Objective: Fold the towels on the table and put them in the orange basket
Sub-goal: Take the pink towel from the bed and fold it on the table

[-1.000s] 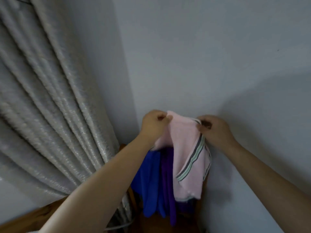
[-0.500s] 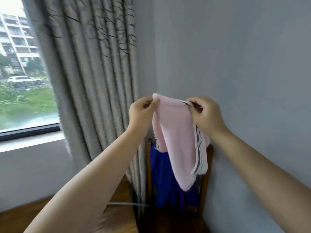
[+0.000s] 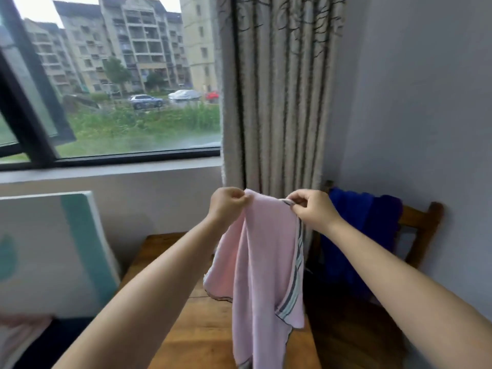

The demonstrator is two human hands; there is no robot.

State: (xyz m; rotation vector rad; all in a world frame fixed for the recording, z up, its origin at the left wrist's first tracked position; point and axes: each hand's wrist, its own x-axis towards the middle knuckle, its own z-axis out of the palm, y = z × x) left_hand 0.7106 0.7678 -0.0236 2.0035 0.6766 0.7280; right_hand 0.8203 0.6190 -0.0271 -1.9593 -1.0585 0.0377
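Pink towel held up over the tabletop

Left hand (image 3: pixel 228 202) and right hand (image 3: pixel 311 209) each pinch the pink towel's (image 3: pixel 262 267) top edge; it hangs above the wooden tabletop (image 3: pixel 202 320), near the curtain (image 3: pixel 282 97).

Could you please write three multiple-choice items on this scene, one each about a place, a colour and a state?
1. Where does the blue cloth hang?
A. over the back of the wooden chair
B. on the window sill
C. flat on the table

2. What colour is the towel held up by the hands?
A. green
B. pink with striped edging
C. plain white

3. How do the left hand and right hand hold the towel?
A. both pinch its top edge, so it hangs above the table
B. one hand only
C. both press it flat

Answers: 1 A, it drapes over the chair back. 2 B, pink with grey stripes. 3 A, the fingers pinch each upper corner.
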